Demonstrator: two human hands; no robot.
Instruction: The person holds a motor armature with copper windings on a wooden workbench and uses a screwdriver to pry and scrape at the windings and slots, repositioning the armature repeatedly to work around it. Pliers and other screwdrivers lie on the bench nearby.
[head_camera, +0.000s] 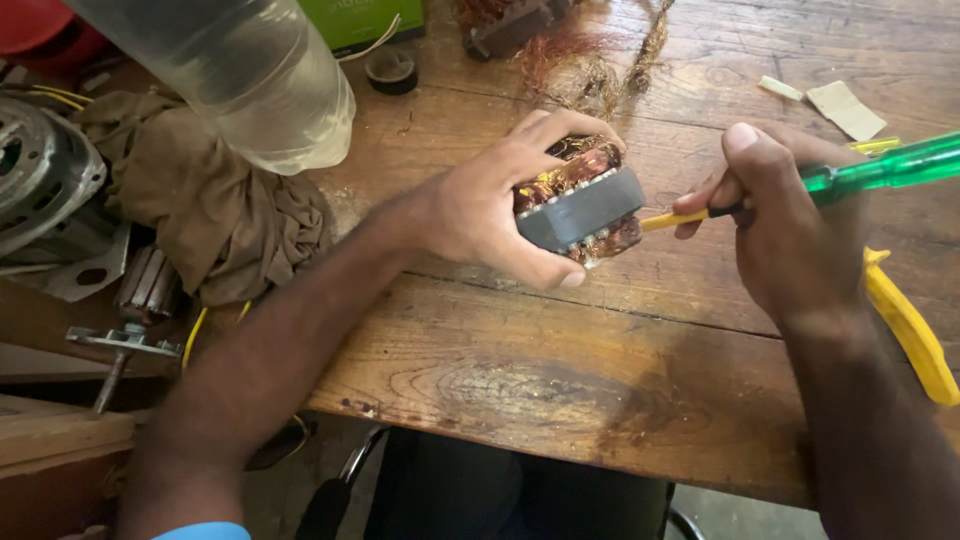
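While our left hand (480, 205) clamps the stator (580, 203), our right hand (790, 215) pinches the screwdriver (800, 185), its shaft lying crosswise, tip touching the stator's right side.

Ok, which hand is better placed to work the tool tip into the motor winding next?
Probably the right hand: it grips the green-handled screwdriver, whose yellow-sleeved tip points at the stator core. The left hand is wrapped around that core, steadying it above the wooden table.
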